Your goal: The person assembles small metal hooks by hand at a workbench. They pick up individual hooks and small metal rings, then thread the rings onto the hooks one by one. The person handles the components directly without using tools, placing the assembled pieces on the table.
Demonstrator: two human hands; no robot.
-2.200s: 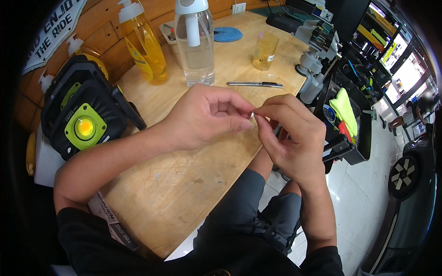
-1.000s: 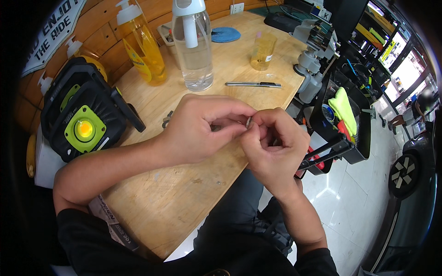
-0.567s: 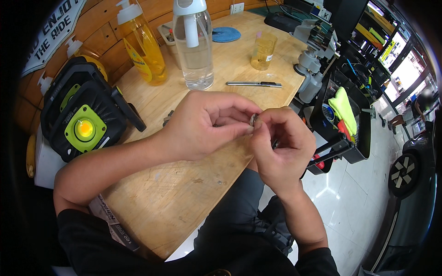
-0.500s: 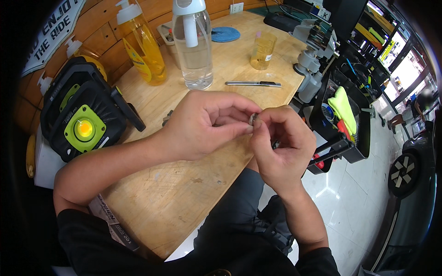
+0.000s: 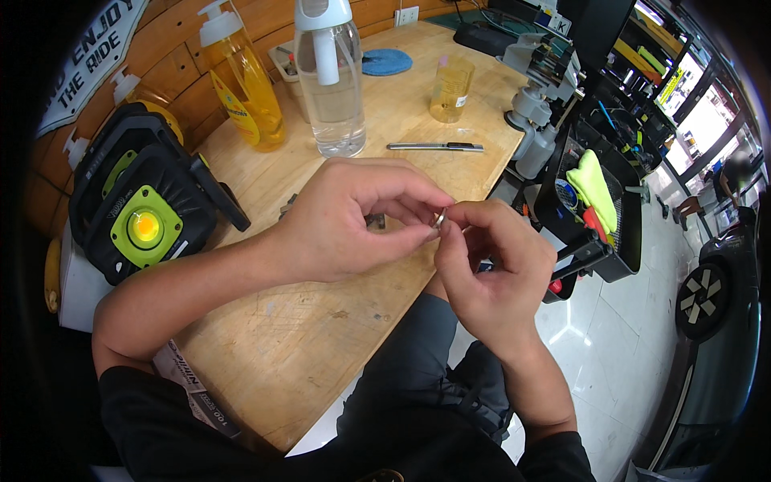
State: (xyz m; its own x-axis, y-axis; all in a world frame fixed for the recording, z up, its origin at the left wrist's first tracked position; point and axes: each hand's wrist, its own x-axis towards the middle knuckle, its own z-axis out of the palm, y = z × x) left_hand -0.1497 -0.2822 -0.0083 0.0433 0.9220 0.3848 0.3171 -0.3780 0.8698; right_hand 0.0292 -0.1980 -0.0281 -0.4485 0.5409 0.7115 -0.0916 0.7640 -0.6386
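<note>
Over the wooden table (image 5: 321,337), a small shiny metal piece (image 5: 438,218), rounded like a ring, sits between my fingertips. The thumb and index finger of my left hand (image 5: 353,221) pinch it from the left. From the right, the thumb and index finger of my right hand (image 5: 494,261) close on it too. My fingers cover much of the piece, so its full shape is hidden. Small dark metal bits (image 5: 289,205) lie on the table behind my left hand, partly covered by it. A slim knife-like tool (image 5: 435,147) rests farther back.
A lit work lamp (image 5: 144,225) stands at left. Behind are an amber pump bottle (image 5: 245,88), a clear water bottle (image 5: 333,96), a yellowish cup (image 5: 451,92) and a blue round pad (image 5: 387,62). At right, a black tool cart (image 5: 622,241) carries a lime cloth (image 5: 593,189); a car (image 5: 715,353) stands beyond.
The metal piece has turned between my fingertips and shows more of its bright curved edge. My right fingers have shifted slightly. The view has moved a little.
</note>
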